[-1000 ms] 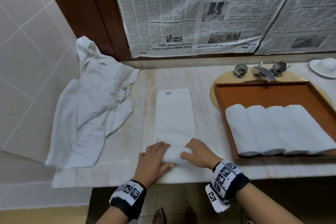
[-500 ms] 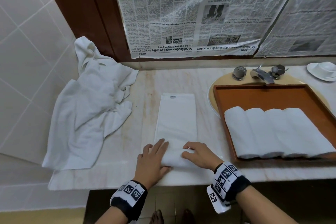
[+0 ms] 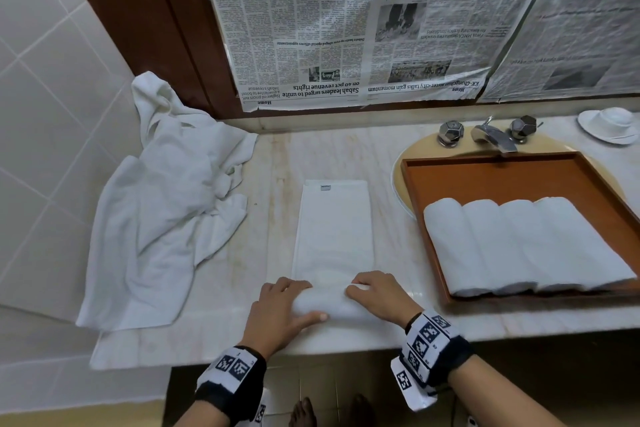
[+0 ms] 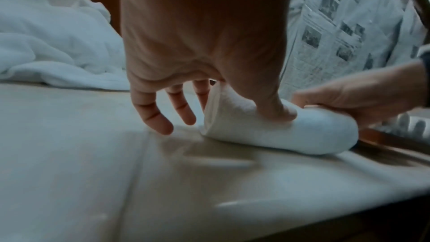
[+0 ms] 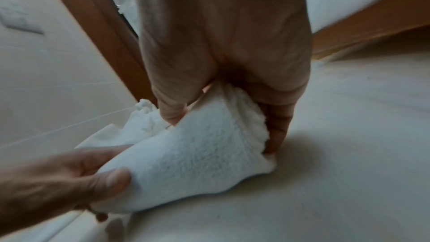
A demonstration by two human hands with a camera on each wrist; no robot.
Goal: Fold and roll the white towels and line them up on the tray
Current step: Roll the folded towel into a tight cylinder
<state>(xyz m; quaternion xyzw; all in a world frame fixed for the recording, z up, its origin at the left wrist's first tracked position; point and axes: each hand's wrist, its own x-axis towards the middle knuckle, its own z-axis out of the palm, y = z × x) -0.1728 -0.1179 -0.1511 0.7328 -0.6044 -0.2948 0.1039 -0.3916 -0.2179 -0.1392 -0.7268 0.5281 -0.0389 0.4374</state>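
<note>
Since earlier, both hands' fingers hold a thicker roll near the desk's front edge; keep pressure even, edges aligned.

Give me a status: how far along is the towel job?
Done: four rolled towels lined up on the tray. In hand: left hand and right hand grip the folded towel, rolled only at its near end. Left: the crumpled pile.

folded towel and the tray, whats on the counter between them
Nothing. In the head view, only a bare strip of marble counter separates the folded towel from the tray. The sink's pale rim shows at the tray's far left corner.
</note>
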